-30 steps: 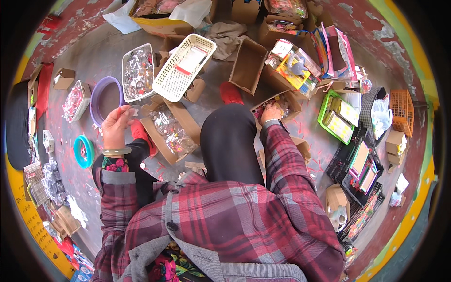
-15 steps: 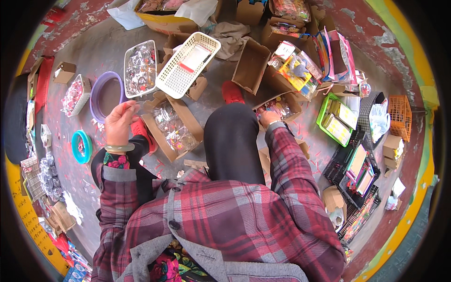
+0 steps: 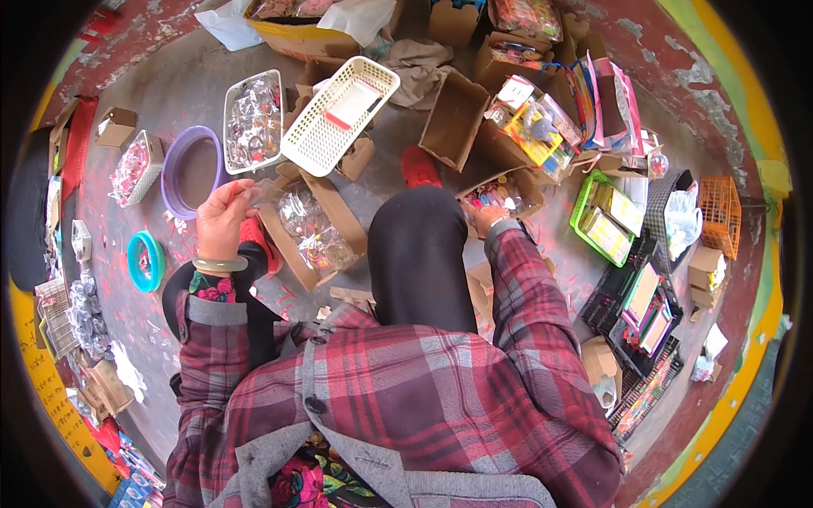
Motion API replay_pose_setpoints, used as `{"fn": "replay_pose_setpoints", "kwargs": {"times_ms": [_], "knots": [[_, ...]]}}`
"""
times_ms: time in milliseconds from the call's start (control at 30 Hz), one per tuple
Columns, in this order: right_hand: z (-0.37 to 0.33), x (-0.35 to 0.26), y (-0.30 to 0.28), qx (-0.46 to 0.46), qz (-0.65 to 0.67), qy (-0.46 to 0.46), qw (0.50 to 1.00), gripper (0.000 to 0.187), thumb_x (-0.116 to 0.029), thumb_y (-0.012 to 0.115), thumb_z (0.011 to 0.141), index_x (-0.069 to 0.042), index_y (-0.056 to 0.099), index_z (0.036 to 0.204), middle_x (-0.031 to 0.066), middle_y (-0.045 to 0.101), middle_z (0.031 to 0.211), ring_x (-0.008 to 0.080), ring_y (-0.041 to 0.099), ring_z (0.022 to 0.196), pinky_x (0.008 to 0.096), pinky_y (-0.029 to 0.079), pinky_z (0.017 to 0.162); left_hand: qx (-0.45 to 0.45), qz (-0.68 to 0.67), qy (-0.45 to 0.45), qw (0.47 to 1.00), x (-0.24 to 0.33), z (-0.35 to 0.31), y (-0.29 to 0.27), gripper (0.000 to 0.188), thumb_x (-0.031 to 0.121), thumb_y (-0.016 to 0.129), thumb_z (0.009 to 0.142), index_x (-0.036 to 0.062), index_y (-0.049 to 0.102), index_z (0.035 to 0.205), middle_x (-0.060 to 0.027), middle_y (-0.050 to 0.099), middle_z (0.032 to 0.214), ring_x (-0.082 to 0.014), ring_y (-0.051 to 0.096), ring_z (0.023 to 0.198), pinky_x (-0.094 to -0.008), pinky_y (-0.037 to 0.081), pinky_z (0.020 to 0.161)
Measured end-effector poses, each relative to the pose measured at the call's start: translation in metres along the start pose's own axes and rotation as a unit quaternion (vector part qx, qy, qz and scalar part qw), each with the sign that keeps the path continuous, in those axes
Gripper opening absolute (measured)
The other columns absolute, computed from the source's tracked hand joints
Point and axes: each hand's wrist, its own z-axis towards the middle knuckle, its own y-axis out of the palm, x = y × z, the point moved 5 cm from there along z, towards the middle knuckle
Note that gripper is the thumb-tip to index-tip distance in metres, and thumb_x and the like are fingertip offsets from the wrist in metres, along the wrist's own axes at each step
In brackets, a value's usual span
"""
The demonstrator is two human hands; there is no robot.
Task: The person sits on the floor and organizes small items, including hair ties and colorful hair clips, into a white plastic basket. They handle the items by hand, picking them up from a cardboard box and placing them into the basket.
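My left hand (image 3: 222, 218), with a bangle at the wrist, is raised between the purple basin (image 3: 168, 173) and an open cardboard box (image 3: 337, 218) of small bagged items. Its fingertips pinch a clear plastic bag (image 3: 266, 190), whose contents I cannot make out. Beyond my right knee, my right hand (image 3: 488, 220) is at the near left edge of another small cardboard box (image 3: 531, 193), which holds colourful small pieces (image 3: 506, 196). The fingers look drawn together, partly hidden by the knee; what they hold does not show.
A white tray (image 3: 229, 127) of bagged trinkets and a cream perforated basket (image 3: 312, 123) stand ahead. At the right are a green basket (image 3: 584, 188), a black crate (image 3: 611, 296) and an orange crate (image 3: 720, 212). A turquoise ring-shaped container (image 3: 133, 262) sits at the left.
My left hand has shifted slightly right, and the clear bag now reaches toward the box beside it. My right hand has drawn back a little from inside its box to the near edge.
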Motion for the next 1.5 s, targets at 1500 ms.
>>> {"fn": "replay_pose_setpoints", "kwargs": {"times_ms": [1500], "knots": [[0.05, 0.02, 0.033, 0.092, 0.182, 0.223, 0.953, 0.034, -0.027, 0.045, 0.082, -0.006, 0.063, 0.101, 0.0163, 0.06, 0.106, 0.0289, 0.058, 0.1, 0.0389, 0.045, 0.084, -0.035, 0.023, 0.002, 0.999, -0.002, -0.005, 0.013, 0.019, 0.007, 0.058, 0.083, -0.0016, 0.06, 0.1, -0.0009, 0.06, 0.086, -0.0047, 0.054, 0.071, -0.0178, 0.048, 0.053]]}}
